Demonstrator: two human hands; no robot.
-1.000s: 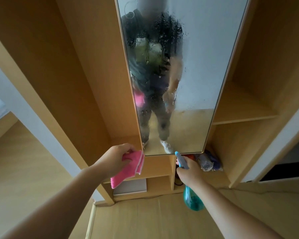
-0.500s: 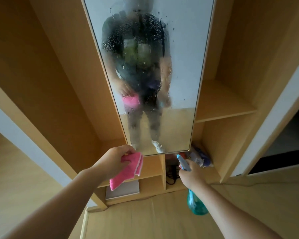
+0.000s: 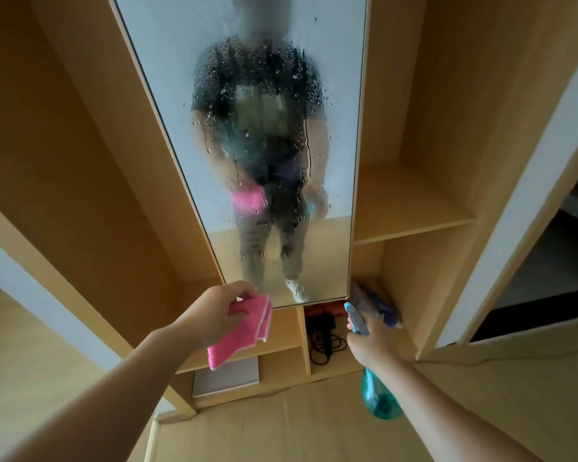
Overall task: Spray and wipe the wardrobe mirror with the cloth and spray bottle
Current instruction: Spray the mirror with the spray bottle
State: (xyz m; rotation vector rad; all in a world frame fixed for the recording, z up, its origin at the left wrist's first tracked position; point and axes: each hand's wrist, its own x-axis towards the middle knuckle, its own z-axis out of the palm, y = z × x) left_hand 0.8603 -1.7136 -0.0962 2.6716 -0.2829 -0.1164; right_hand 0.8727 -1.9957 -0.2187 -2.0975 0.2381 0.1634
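Observation:
The tall wardrobe mirror (image 3: 167, 78) hangs in the middle of the wooden wardrobe, its glass covered with spray droplets and runs. My left hand (image 3: 214, 311) grips a folded pink cloth (image 3: 241, 331) just below the mirror's lower left corner, not touching the glass. My right hand (image 3: 369, 341) holds a teal spray bottle (image 3: 379, 398) by its neck, the light blue nozzle (image 3: 356, 316) pointing up toward the mirror's lower right corner. The bottle's body hangs below my wrist.
Open wooden shelves (image 3: 411, 208) flank the mirror on the right. Below it, a cubby holds black cables (image 3: 324, 338); purple and clear items (image 3: 377, 305) sit beside it. A grey flat box (image 3: 227, 378) lies in the lower left cubby. A white door frame (image 3: 521, 201) stands at right.
The view has shifted so the mirror sits further right and lower in frame. Both hands stay low below the mirror, holding the cloth and bottle as before.

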